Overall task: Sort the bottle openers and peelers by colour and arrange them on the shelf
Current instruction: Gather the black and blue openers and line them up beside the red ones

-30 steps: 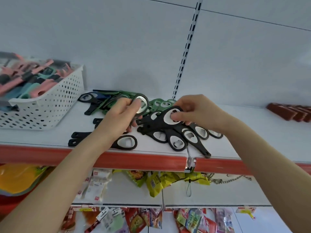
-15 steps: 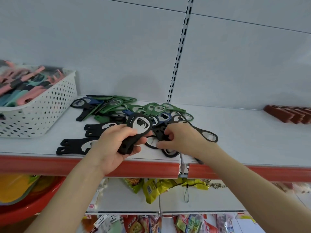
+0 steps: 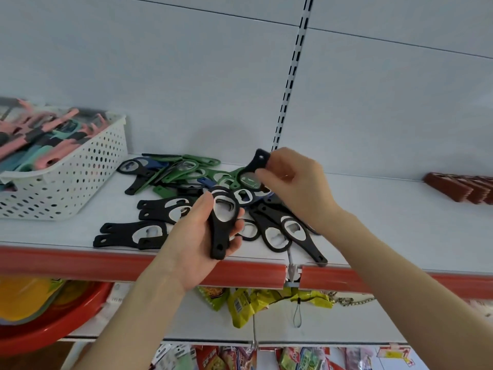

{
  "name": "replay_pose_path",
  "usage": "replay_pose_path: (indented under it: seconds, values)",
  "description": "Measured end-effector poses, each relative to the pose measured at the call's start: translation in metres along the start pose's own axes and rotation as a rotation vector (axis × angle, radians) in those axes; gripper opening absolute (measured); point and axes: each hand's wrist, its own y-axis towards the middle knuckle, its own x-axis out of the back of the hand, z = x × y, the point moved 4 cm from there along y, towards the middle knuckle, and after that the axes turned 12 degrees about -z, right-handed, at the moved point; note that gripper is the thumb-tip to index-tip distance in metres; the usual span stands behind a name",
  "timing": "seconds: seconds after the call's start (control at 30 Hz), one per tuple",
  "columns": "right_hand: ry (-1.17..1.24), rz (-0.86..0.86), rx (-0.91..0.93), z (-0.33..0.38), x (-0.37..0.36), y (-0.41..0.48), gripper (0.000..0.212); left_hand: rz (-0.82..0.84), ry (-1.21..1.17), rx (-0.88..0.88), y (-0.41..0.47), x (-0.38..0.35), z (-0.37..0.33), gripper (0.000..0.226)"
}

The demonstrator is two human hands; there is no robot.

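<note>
My left hand (image 3: 198, 237) holds a black bottle opener (image 3: 222, 222) upright over the front of the white shelf (image 3: 400, 225), ring end up. My right hand (image 3: 296, 182) pinches another black opener (image 3: 253, 172) by its handle and lifts it above the pile, handle end up. Black openers lie in rows at the front left (image 3: 130, 233) and fanned out at the front middle (image 3: 288, 233). Green openers (image 3: 186, 169) with a few blue ones lie behind them near the back wall.
A white perforated basket (image 3: 66, 180) at the left holds pink, teal and dark peelers (image 3: 40, 137). Dark red items (image 3: 461, 185) lie at the far right of the shelf. The shelf's red front edge (image 3: 80, 260) runs below; snack packets hang underneath.
My right hand has risen from the pile with a black opener pinched in its fingers. My left hand has turned its black opener upright and shifted slightly right.
</note>
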Motion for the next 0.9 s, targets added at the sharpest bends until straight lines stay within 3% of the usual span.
replay_pose_path:
  seconds: [0.07, 0.13, 0.2, 0.27, 0.33, 0.4, 0.47, 0.57, 0.67, 0.77, 0.9]
  values:
    - [-0.044, 0.101, 0.225, 0.01, -0.007, -0.015, 0.005, 0.042, -0.073, 0.029, 0.002, -0.006, 0.003, 0.046]
    - [-0.128, 0.281, 0.398, 0.01, -0.017, -0.034, 0.02, 0.072, -0.125, 0.015, 0.003, -0.011, 0.005, 0.041]
    - [-0.065, 0.357, 0.281, 0.004, -0.012, -0.038, 0.02, 0.038, -0.127, -0.031, 0.005, -0.011, 0.004, 0.024]
    - [-0.068, 0.241, 0.09, -0.006, 0.005, -0.033, 0.016, 0.011, -0.129, -0.058, 0.008, -0.01, 0.003, 0.015]
    - [-0.315, 0.224, -0.121, -0.025, 0.022, -0.031, 0.013, 0.031, -0.126, -0.069, 0.01, -0.01, 0.003, 0.016]
    - [-0.635, 0.404, -0.278, -0.043, 0.033, -0.039, 0.028, 0.076, -0.116, -0.08, 0.011, -0.01, 0.003, 0.022]
    - [-0.778, 0.527, -0.315, -0.052, 0.036, -0.05, 0.04, 0.101, -0.1, -0.083, 0.013, -0.012, 0.006, 0.028]
    - [-0.736, 0.511, -0.317, -0.058, 0.038, -0.055, 0.041, 0.115, -0.081, -0.077, 0.014, -0.016, 0.011, 0.04]
    - [-0.501, 0.345, -0.449, -0.056, 0.047, -0.048, 0.035, 0.086, -0.019, -0.086, 0.017, -0.018, 0.013, 0.057]
    - [-0.248, 0.186, -0.431, -0.037, 0.046, -0.034, 0.028, 0.096, 0.036, -0.099, 0.017, -0.028, 0.017, 0.051]
    - [-0.117, 0.325, -0.252, -0.005, 0.019, -0.032, 0.014, 0.154, 0.0, -0.11, 0.017, -0.044, 0.02, 0.061]
